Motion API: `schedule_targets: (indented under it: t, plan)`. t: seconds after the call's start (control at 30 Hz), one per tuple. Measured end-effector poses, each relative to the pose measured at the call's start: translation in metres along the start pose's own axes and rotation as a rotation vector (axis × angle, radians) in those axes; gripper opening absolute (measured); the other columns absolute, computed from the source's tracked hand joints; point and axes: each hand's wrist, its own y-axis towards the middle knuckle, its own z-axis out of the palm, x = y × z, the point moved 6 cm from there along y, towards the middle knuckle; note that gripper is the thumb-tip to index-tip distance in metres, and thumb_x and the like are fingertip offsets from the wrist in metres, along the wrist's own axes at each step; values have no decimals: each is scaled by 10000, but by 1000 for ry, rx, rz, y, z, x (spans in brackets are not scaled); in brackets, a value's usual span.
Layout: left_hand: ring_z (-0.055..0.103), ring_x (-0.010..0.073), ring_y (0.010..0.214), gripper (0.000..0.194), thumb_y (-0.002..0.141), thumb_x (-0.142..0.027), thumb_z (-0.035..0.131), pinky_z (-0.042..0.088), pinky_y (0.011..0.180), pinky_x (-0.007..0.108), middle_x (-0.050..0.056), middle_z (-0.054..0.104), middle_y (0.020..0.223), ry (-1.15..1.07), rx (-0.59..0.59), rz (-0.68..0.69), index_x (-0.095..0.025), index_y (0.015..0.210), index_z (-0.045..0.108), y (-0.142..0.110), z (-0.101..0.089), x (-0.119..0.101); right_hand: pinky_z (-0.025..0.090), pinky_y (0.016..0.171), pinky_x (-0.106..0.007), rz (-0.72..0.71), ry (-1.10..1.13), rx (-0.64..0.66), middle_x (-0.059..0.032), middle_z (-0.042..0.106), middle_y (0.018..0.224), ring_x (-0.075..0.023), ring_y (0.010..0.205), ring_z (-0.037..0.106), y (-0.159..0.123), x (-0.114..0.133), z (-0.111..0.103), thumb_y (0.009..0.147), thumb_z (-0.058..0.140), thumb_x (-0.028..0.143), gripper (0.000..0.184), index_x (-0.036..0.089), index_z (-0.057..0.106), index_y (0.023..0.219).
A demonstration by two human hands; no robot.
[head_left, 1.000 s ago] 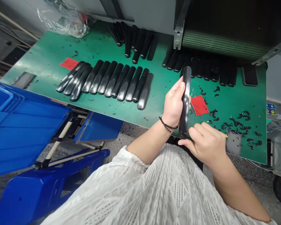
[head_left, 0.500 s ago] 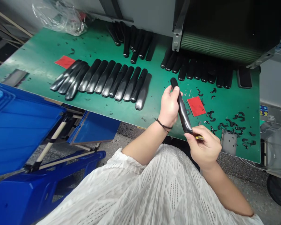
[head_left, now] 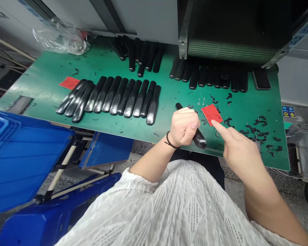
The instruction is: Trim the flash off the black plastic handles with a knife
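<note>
My left hand [head_left: 183,126] is wrapped around a long black plastic handle [head_left: 199,140], held low over the near edge of the green table [head_left: 169,95]; both ends of the handle stick out of my fist. My right hand [head_left: 237,148] reaches forward with its index finger stretched out toward a red card [head_left: 211,113] lying on the table, the fingertip at the card's near edge. The other fingers are curled under and I cannot see whether anything is in them. A row of several identical black handles [head_left: 113,97] lies to the left.
More black handles [head_left: 210,75] lie under a dark machine [head_left: 228,30] at the back and in a pile [head_left: 138,54] beside it. Small black hook-shaped scraps [head_left: 259,128] litter the table's right side. Another red card [head_left: 69,82] lies at left. Blue bins [head_left: 23,153] stand below left.
My left hand has lowered the handle from upright to nearly flat near the table edge. My right hand left the handle's lower end and now points at the red card.
</note>
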Motion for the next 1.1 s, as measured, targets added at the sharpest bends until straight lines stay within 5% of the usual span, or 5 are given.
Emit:
schedule_targets:
  t: [0.13,0.23,0.37,0.57,1.1]
  plan:
    - [398,143,491,405,1021,-338,394,319,582,348,-3,466,523,-26,17,62,-215,640,452,6,-7,-5,378,549,-302,-98,-117,43,-34,669,880,-189,698,600,5,-2,-11,998,411,147,619,241,354,1607]
    - [397,145,489,406,1019,-341,393,312,582,354,-2,466,518,-11,50,65,-216,637,449,10,-5,-10,457,662,-308,-265,118,-3,-58,691,910,-180,749,621,7,24,-26,1024,541,421,382,151,588,1290]
    - [381,157,483,461,1034,-392,331,300,590,380,5,465,499,64,157,21,-227,613,424,14,2,-15,351,583,-294,-355,188,-7,-1,595,731,-145,648,543,15,48,-31,972,512,706,535,183,613,919]
    - [370,163,470,490,1039,-429,299,283,590,388,9,464,488,84,222,-4,-235,602,408,17,5,-18,208,545,-296,-386,57,-41,20,487,640,-116,586,394,21,51,-32,1017,460,658,548,203,512,717]
    - [355,152,497,424,1037,-328,382,290,588,356,-4,418,521,-31,58,-133,-227,628,428,7,11,-18,204,565,-322,-443,-253,-405,-4,462,618,-162,655,314,3,55,-44,985,512,672,532,209,583,733]
